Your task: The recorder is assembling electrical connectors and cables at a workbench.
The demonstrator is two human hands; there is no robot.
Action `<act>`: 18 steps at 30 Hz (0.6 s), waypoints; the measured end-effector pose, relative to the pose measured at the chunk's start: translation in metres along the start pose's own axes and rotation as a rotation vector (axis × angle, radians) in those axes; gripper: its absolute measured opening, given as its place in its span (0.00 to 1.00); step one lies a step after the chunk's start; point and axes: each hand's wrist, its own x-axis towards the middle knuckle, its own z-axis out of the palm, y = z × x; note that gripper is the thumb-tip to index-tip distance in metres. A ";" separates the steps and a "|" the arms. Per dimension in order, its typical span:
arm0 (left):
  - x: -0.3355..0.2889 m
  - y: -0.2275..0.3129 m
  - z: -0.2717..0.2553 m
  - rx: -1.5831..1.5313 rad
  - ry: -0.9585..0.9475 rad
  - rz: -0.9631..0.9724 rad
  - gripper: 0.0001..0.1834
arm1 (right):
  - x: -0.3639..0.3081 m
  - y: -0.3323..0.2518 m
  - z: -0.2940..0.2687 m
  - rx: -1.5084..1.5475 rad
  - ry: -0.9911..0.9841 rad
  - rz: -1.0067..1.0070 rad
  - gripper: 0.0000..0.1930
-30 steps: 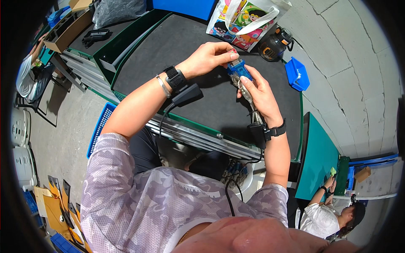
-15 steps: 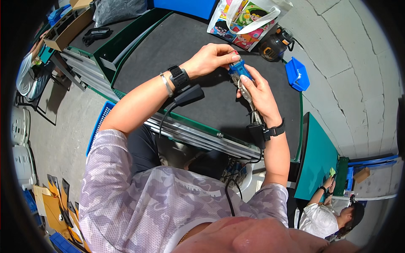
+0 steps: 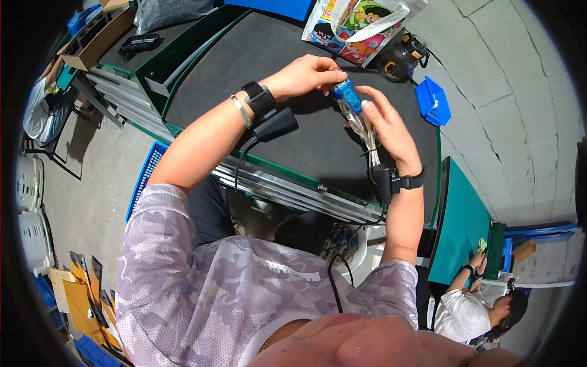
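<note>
I find the blue plug (image 3: 347, 96) slanting — far end pinched by my left hand (image 3: 304, 78), cable (image 3: 369, 139) end toward my right hand (image 3: 392, 131), loosely spread, contact unclear.

Workbench (image 3: 232, 67), blk top w/ green edging: printed tote bag (image 3: 361, 30) at far R, dk bottle (image 3: 396, 63) just beside it, sm. blue bin (image 3: 429, 90) at R edge. Adj. L surface (image 3: 111, 59): blk device (image 3: 140, 46).

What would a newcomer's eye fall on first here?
Probably the bright blue connector on its clear cable, above the dark worktop, with the left hand at its far end and the right hand close beside it. Next, perhaps, the colourful cartoon tote bag at the worktop's far edge, left of a dark bottle.
</note>
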 end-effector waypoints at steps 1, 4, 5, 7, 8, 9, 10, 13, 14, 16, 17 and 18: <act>-0.001 0.002 -0.004 0.000 -0.005 -0.001 0.19 | 0.001 0.002 -0.009 -0.096 0.007 0.014 0.20; -0.005 0.005 -0.018 -0.005 -0.134 -0.086 0.20 | 0.004 0.002 -0.020 -0.056 0.033 0.064 0.21; -0.005 0.004 -0.022 -0.006 -0.133 -0.086 0.20 | 0.004 0.000 -0.021 -0.040 0.058 0.123 0.21; -0.007 0.008 -0.030 0.097 -0.246 -0.088 0.19 | 0.008 0.006 -0.027 -0.062 0.094 0.149 0.19; -0.006 0.009 -0.031 0.105 -0.239 -0.133 0.20 | 0.011 0.020 -0.034 -0.203 0.074 0.076 0.18; -0.002 0.005 -0.029 0.102 -0.241 -0.128 0.20 | 0.011 0.031 -0.041 -0.345 0.052 0.002 0.17; 0.000 -0.001 -0.030 0.168 -0.029 -0.123 0.21 | 0.011 0.031 -0.038 -0.278 0.001 0.067 0.15; 0.002 -0.013 -0.037 0.270 0.256 -0.116 0.21 | 0.012 0.025 -0.031 -0.423 -0.059 0.099 0.15; 0.003 -0.015 -0.036 0.271 0.310 -0.112 0.20 | 0.011 0.024 -0.028 -0.425 -0.064 0.095 0.15; 0.004 -0.019 -0.034 0.312 0.362 -0.105 0.19 | 0.009 0.021 -0.024 -0.622 -0.079 0.002 0.18; 0.004 -0.021 -0.034 0.312 0.368 -0.104 0.19 | 0.011 0.024 -0.023 -0.624 -0.083 -0.002 0.18; 0.004 -0.024 -0.034 0.349 0.355 -0.110 0.19 | 0.013 0.030 -0.022 -0.618 -0.085 -0.006 0.19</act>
